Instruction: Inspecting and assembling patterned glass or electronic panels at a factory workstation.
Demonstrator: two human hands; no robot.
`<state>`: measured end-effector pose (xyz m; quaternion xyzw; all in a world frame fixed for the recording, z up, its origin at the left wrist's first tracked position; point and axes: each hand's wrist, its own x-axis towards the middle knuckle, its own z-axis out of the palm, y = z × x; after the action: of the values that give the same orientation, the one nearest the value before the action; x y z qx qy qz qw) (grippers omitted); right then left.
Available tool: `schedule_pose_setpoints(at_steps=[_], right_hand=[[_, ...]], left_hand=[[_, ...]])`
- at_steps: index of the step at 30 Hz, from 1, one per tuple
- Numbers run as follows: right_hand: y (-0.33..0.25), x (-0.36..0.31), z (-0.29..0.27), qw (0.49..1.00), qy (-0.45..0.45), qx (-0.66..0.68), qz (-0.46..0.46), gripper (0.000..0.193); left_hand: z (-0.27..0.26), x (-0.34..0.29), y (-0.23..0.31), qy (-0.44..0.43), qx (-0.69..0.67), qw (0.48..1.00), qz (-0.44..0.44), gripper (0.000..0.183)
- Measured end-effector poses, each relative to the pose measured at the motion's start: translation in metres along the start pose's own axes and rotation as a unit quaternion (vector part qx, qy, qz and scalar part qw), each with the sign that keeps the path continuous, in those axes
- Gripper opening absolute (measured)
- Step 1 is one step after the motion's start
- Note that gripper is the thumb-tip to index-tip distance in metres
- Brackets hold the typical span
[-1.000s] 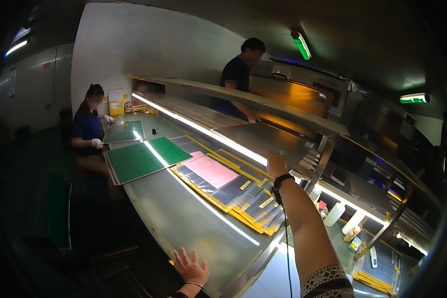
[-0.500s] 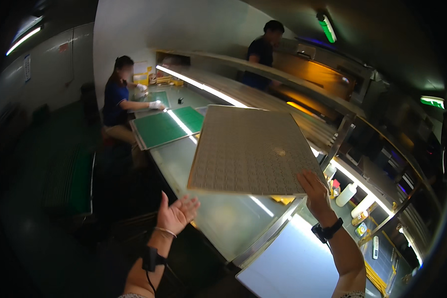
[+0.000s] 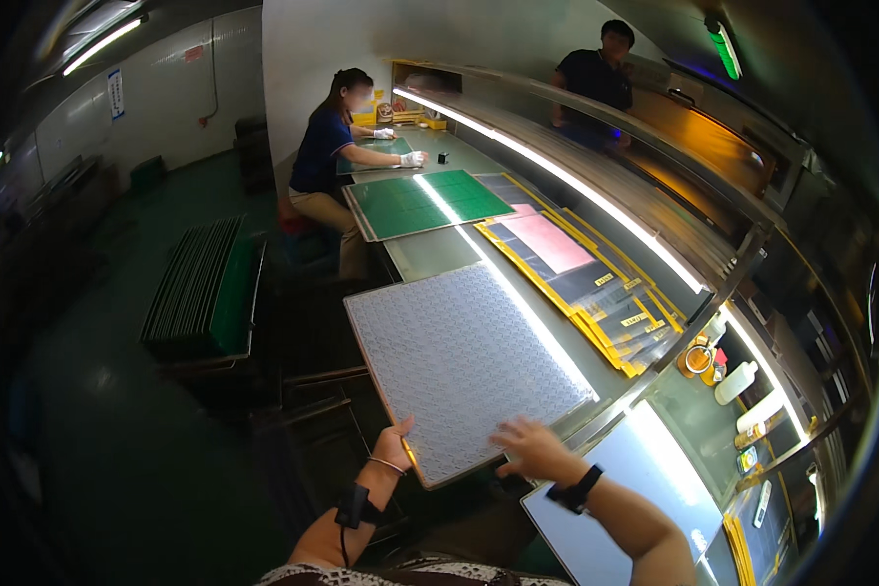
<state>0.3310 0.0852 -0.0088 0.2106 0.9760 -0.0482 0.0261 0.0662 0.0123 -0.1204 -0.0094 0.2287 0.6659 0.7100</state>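
A thin square grey panel (image 3: 459, 361) with a fine repeating pattern lies tilted toward me, its far part over the work table and its near corner jutting past the table's front edge. My left hand (image 3: 394, 447) grips its near left edge, the thumb lying on top. Over the panel's near right side hovers my right hand (image 3: 535, 449), smeared by motion, its fingers apart and nothing in them. Whether those fingertips brush the surface I cannot tell. Beside it on the right is a smooth pale sheet (image 3: 606, 498) on a lit surface.
Yellow-edged dark films (image 3: 596, 283) and a green panel (image 3: 430, 205) lie farther along the table (image 3: 415, 256). A co-worker (image 3: 327, 137) in white gloves sits there; another person (image 3: 596, 83) stands behind the shelf. Bottles (image 3: 735, 383) stand right. A rack of green panels (image 3: 200, 288) is left.
The panel has come down from its raised, tilted position toward the table and me. My left hand has taken hold of its edge; my right hand has let go. The view has shifted.
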Motion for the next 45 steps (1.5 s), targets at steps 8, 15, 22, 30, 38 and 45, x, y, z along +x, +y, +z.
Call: schedule_pose_setpoints(at_steps=[8, 15, 22, 30, 38, 45], right_hand=[[-0.093, 0.035, 0.031, 0.995, 0.089, 0.012, -0.030, 0.054], [-0.101, 0.044, 0.053, 0.985, 0.170, -0.019, -0.009, 0.040], [-0.105, 0.039, 0.060, 0.977, 0.211, 0.000, -0.023, 0.027], [-0.094, 0.043, 0.041, 0.968, 0.143, 0.197, 0.053, 0.023], [0.002, 0.044, -0.104, 0.934, 0.297, 0.101, 0.168, 0.014], [-0.014, -0.061, -0.257, 0.826, 0.541, -0.157, 0.015, 0.016]], left_hand=[[-0.001, -0.001, -0.019, 0.004, -0.009, 1.000, 0.003, 0.042], [0.009, -0.008, -0.011, -0.033, 0.025, 0.998, 0.057, 0.048], [0.021, -0.014, -0.011, -0.068, 0.001, 0.995, 0.072, 0.065], [0.019, -0.017, -0.007, -0.057, 0.002, 0.996, 0.064, 0.070], [-0.001, 0.032, 0.008, 0.160, 0.200, 0.966, 0.031, 0.037], [0.009, 0.041, 0.012, 0.166, 0.221, 0.961, 0.007, 0.035]])
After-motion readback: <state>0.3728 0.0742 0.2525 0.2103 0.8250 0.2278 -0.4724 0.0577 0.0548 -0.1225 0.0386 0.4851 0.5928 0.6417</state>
